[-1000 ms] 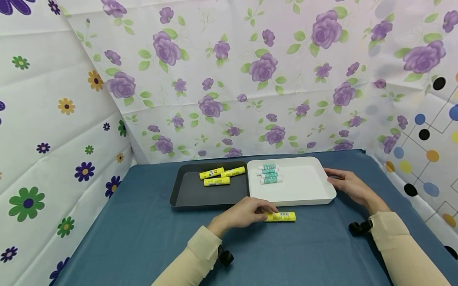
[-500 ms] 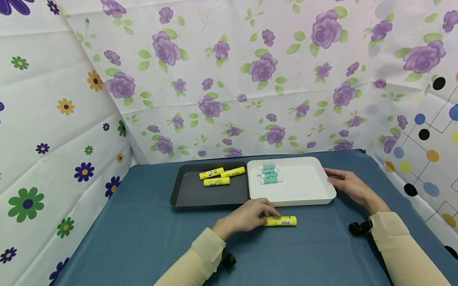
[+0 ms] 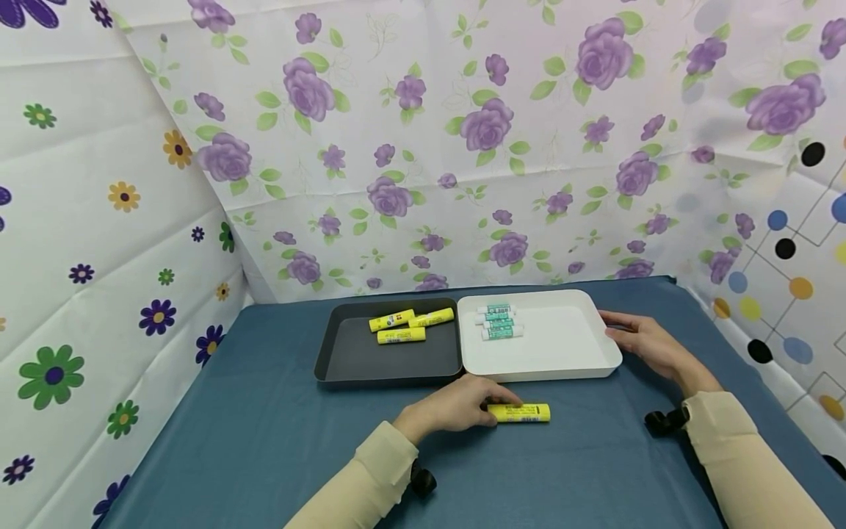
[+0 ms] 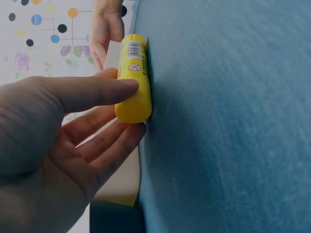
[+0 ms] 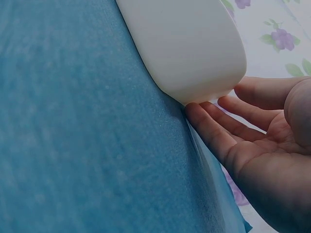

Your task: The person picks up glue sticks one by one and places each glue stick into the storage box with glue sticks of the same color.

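My left hand pinches the left end of a yellow glue stick lying crosswise in front of the trays. In the left wrist view, the thumb lies over the glue stick and the other fingers are behind and below it; its barcode faces the camera. At the right end of the white tray, my right hand touches the rim. The right wrist view has its nearly straight fingertips against the tray's end wall.
A dark grey tray adjoins the white one on the left and holds three yellow glue sticks. Several small white-and-green sticks lie in the white tray. Blue cloth covers the table, with patterned curtains behind and beside it.
The glue stick and my left hand have shifted slightly toward me, and the glue stick has rolled, showing another side of its label. My right hand stays at the white tray.
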A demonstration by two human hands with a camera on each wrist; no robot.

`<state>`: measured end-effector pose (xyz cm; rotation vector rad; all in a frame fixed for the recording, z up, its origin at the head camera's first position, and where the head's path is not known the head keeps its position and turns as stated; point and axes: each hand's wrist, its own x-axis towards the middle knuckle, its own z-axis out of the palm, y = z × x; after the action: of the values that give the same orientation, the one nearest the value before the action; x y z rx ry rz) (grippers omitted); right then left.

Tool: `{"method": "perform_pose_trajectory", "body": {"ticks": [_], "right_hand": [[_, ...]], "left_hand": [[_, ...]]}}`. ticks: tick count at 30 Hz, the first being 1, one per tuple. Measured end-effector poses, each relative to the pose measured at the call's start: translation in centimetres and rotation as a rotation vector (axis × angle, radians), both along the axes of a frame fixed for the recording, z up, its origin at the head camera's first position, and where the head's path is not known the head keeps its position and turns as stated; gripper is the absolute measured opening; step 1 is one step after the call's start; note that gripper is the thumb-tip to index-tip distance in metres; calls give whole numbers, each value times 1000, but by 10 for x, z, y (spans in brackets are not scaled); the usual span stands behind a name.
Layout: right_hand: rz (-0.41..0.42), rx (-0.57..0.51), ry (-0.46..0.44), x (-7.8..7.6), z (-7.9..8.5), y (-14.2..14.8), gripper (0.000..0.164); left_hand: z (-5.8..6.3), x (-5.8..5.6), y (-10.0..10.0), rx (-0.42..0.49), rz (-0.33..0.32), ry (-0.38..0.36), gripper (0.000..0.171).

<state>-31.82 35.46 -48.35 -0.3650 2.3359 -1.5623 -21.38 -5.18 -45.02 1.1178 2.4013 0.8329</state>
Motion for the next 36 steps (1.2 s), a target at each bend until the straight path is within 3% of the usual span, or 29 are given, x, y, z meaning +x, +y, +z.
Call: {"method": "perform_pose_trajectory", "body": {"ticks": [14,20,28,36], "right_hand": [[4,-14,-4,0,-1,0,69],[4,-29,-7,0,-1,0,69],[5,-12,0,-1,0,-1,70],[4,-12,0,-1,-1,0,70]], "left_hand": [[-3,-3,-3,42,-36,-27,43],[-1,-5,-9,60,-12,-46,44],[11,-8,-24,141,70,-119,45],[31,-19,-50,192,124,-108,44]]}}
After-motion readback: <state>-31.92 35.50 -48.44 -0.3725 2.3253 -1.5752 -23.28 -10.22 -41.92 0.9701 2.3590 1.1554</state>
